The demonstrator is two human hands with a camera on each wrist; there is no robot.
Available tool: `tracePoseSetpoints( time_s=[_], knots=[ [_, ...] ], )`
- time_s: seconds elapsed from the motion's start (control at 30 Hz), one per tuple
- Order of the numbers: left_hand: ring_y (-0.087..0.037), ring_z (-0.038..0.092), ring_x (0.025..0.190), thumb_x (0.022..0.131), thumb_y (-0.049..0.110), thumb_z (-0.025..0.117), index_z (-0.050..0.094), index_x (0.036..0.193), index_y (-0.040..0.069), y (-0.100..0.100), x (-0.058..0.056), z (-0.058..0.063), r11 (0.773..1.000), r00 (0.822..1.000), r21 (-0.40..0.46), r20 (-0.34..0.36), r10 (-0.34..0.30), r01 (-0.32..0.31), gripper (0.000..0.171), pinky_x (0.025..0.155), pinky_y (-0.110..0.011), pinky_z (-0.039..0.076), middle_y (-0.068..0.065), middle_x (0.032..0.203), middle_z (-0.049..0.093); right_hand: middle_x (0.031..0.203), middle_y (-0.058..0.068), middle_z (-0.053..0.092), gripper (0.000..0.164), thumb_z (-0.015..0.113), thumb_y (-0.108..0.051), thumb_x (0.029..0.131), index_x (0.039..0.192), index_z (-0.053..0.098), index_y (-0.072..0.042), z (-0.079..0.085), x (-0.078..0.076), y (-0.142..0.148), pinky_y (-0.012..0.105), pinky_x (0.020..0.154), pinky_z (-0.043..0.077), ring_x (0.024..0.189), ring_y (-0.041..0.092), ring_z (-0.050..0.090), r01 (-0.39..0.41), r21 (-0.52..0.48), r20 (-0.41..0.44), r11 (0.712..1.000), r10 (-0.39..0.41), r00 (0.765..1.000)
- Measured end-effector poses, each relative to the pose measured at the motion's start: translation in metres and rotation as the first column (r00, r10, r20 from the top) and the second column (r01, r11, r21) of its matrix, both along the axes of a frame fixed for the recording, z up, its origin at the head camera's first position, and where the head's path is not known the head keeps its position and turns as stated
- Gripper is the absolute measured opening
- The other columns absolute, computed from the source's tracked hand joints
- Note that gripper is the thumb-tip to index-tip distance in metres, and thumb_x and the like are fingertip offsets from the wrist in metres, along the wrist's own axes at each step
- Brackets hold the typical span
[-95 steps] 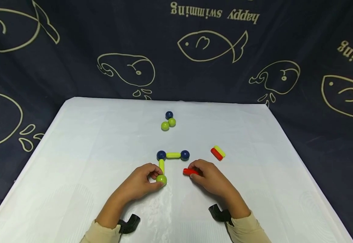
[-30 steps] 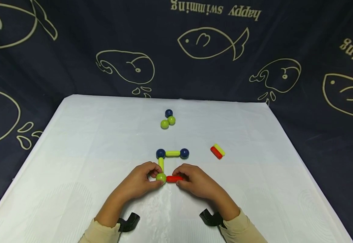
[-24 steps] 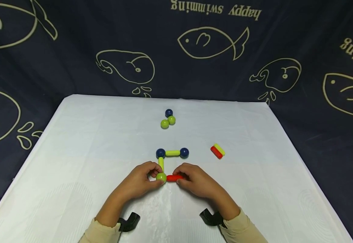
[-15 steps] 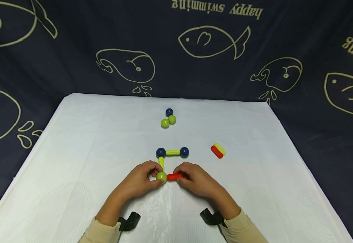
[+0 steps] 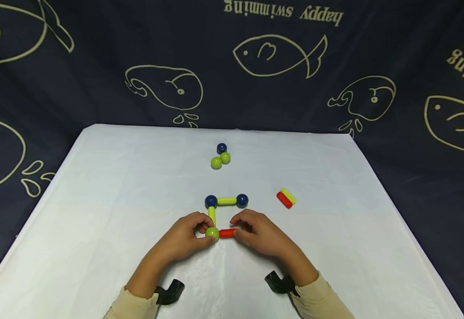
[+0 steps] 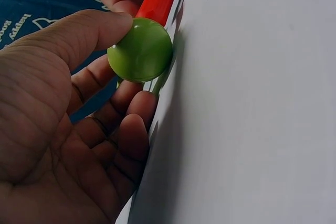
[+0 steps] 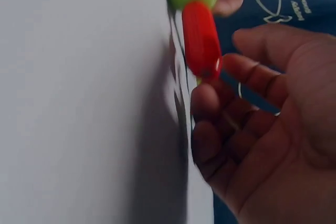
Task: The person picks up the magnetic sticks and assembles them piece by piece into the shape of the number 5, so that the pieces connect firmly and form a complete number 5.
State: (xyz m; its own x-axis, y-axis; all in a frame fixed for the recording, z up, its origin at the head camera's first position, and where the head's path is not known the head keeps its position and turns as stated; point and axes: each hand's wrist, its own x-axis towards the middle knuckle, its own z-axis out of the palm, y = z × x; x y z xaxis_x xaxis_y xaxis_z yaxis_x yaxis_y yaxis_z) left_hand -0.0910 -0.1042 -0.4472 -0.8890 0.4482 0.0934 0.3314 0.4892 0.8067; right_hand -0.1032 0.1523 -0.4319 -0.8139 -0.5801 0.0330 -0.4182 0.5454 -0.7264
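The left hand (image 5: 185, 238) pinches the green ball (image 5: 212, 233) between thumb and finger, midway between the left and right edges of the white surface (image 5: 136, 177); the red rod (image 5: 227, 233) abuts this ball, pointing toward the right edge. The right hand (image 5: 263, 232) is positioned at the rod's outer end, thumb clear, fingers loosely bent and parted; fingertip contact cannot be determined. A yellow-green rod (image 5: 212, 215) runs from the green ball toward the far edge, meeting a blue ball (image 5: 211, 201).

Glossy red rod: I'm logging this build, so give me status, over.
Left hand pinches glossy green ball. Right hand loose beside red rod, contact unclear. Rod's far end against the ball. No obstruction seen.
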Motion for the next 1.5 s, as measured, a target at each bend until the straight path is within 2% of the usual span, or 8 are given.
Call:
tracePoseSetpoints(
  time_s=[0.2, 0.5, 0.7, 0.9, 1.03, 1.23, 1.37, 1.5],
  knots=[
    [-0.015, 0.058, 0.084, 0.083, 0.016, 0.081, 0.066, 0.098, 0.016, 0.001, 0.000, -0.001, 1.000, 1.000, 0.010, 0.006, -0.009, 0.009, 0.021, 0.077, -0.030, 0.049, 0.007, 0.090, 0.058, 0.102, -0.002, 0.063, 0.020, 0.067, -0.012, 0.094, 0.114, 0.066, -0.007, 0.019, -0.023, 0.004, 0.030, 0.076, 0.049, 0.084, 0.011, 0.055, 0.022, 0.054, -0.045, 0.998, -0.020, 0.999],
    [-0.014, 0.058, 0.085, 0.083, 0.016, 0.080, 0.065, 0.098, 0.017, 0.001, 0.002, -0.003, 1.000, 1.000, 0.000, 0.009, -0.014, 0.014, 0.021, 0.078, -0.029, 0.050, 0.008, 0.090, 0.057, 0.114, 0.010, 0.065, 0.024, 0.064, -0.012, 0.097, 0.119, 0.065, -0.004, 0.045, -0.081, -0.006, 0.034, 0.079, 0.049, 0.092, 0.017, 0.059, -0.016, 0.157, -0.125, 0.987, 0.036, 0.992],
    [-0.014, 0.058, 0.085, 0.083, 0.013, 0.079, 0.064, 0.097, 0.016, 0.000, 0.002, -0.004, 1.000, 1.000, 0.007, -0.015, -0.018, 0.018, 0.021, 0.078, -0.029, 0.050, 0.007, 0.089, 0.057, 0.119, 0.013, 0.064, 0.026, 0.064, -0.012, 0.097, 0.121, 0.064, -0.002, 0.051, -0.123, -0.015, 0.037, 0.085, 0.049, 0.097, 0.021, 0.059, -0.003, 0.153, -0.118, 0.988, 0.021, 0.993],
    [-0.013, 0.058, 0.084, 0.083, 0.012, 0.079, 0.064, 0.097, 0.015, -0.001, 0.001, -0.004, 1.000, 0.999, 0.014, -0.032, -0.021, 0.022, 0.020, 0.078, -0.029, 0.050, 0.006, 0.090, 0.057, 0.121, 0.012, 0.063, 0.026, 0.064, -0.011, 0.097, 0.121, 0.063, -0.003, 0.049, -0.153, -0.028, 0.036, 0.085, 0.048, 0.099, 0.022, 0.058, 0.012, 0.129, -0.089, 0.992, -0.001, 0.996],
    [-0.013, 0.059, 0.084, 0.083, 0.012, 0.079, 0.064, 0.097, 0.016, -0.002, 0.000, -0.003, 1.000, 0.999, 0.013, -0.030, -0.018, 0.018, 0.021, 0.078, -0.030, 0.051, 0.006, 0.090, 0.057, 0.123, 0.008, 0.061, 0.027, 0.063, -0.011, 0.097, 0.124, 0.063, -0.007, 0.045, -0.168, -0.037, 0.036, 0.085, 0.047, 0.099, 0.021, 0.056, 0.010, 0.158, -0.054, 0.987, -0.002, 0.999],
    [-0.013, 0.059, 0.084, 0.083, 0.013, 0.079, 0.064, 0.098, 0.016, -0.002, 0.000, -0.001, 1.000, 1.000, 0.007, -0.021, -0.016, 0.016, 0.021, 0.078, -0.029, 0.051, 0.006, 0.090, 0.057, 0.125, 0.008, 0.058, 0.030, 0.061, -0.010, 0.098, 0.128, 0.061, -0.006, 0.040, -0.184, -0.049, 0.036, 0.094, 0.043, 0.108, 0.022, 0.053, -0.022, 0.210, -0.023, 0.977, 0.027, 0.999],
    [-0.014, 0.059, 0.085, 0.083, 0.012, 0.079, 0.064, 0.097, 0.015, -0.002, 0.000, -0.001, 1.000, 1.000, 0.008, -0.013, -0.016, 0.016, 0.021, 0.079, -0.029, 0.050, 0.006, 0.090, 0.056, 0.127, 0.009, 0.057, 0.033, 0.060, -0.011, 0.097, 0.130, 0.060, -0.005, 0.037, -0.190, -0.055, 0.035, 0.096, 0.042, 0.111, 0.021, 0.052, -0.051, 0.242, -0.011, 0.969, 0.056, 0.998],
    [-0.014, 0.059, 0.085, 0.083, 0.011, 0.078, 0.065, 0.097, 0.015, -0.001, 0.001, 0.000, 1.000, 1.000, 0.008, 0.001, -0.014, 0.014, 0.020, 0.079, -0.029, 0.050, 0.006, 0.090, 0.057, 0.124, 0.008, 0.059, 0.031, 0.061, -0.012, 0.097, 0.128, 0.061, -0.006, 0.034, -0.192, -0.060, 0.033, 0.094, 0.043, 0.107, 0.019, 0.053, -0.072, 0.263, 0.028, 0.962, 0.067, 0.997]
  ],
)
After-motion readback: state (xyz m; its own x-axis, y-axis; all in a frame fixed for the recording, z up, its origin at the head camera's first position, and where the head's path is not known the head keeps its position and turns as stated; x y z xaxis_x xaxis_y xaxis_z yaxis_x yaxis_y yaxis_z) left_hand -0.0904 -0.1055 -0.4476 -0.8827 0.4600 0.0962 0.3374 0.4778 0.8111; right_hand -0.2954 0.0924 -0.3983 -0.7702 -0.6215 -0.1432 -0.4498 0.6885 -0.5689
